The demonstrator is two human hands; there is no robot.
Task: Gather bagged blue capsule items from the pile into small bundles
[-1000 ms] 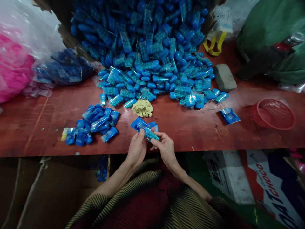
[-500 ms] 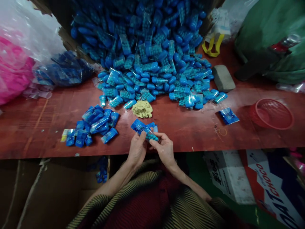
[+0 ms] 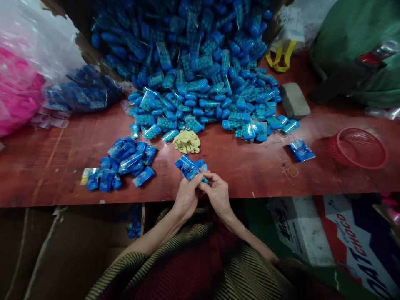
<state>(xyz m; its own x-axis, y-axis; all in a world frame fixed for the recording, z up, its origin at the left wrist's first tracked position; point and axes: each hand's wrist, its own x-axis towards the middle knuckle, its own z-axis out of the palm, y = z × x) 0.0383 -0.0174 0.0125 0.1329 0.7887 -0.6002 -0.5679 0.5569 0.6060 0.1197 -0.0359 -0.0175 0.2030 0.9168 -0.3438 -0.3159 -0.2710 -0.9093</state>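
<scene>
Both hands meet at the near edge of the red-brown table (image 3: pixel 243 166). My left hand (image 3: pixel 186 196) and my right hand (image 3: pixel 218 192) pinch a blue printed packet (image 3: pixel 188 167) between their fingertips, with a clear tube of blue beads mostly hidden under the fingers. A small heap of filled blue packets (image 3: pixel 123 163) lies to the left. A big heap of clear tubes with blue caps and beads (image 3: pixel 200 75) spills from a carton at the back. A wad of yellow rubber bands (image 3: pixel 187 141) lies just beyond my hands.
A red mesh basket (image 3: pixel 358 148) sits at the right, a grey block (image 3: pixel 294 100) and one loose blue packet (image 3: pixel 300 150) near it. Plastic bags with pink goods (image 3: pixel 17 91) and blue packets (image 3: pixel 83 89) stand at left. Cartons sit below the table.
The bead tube that showed between my fingers has slid under them, and my left hand has closed in toward the right over the packet.
</scene>
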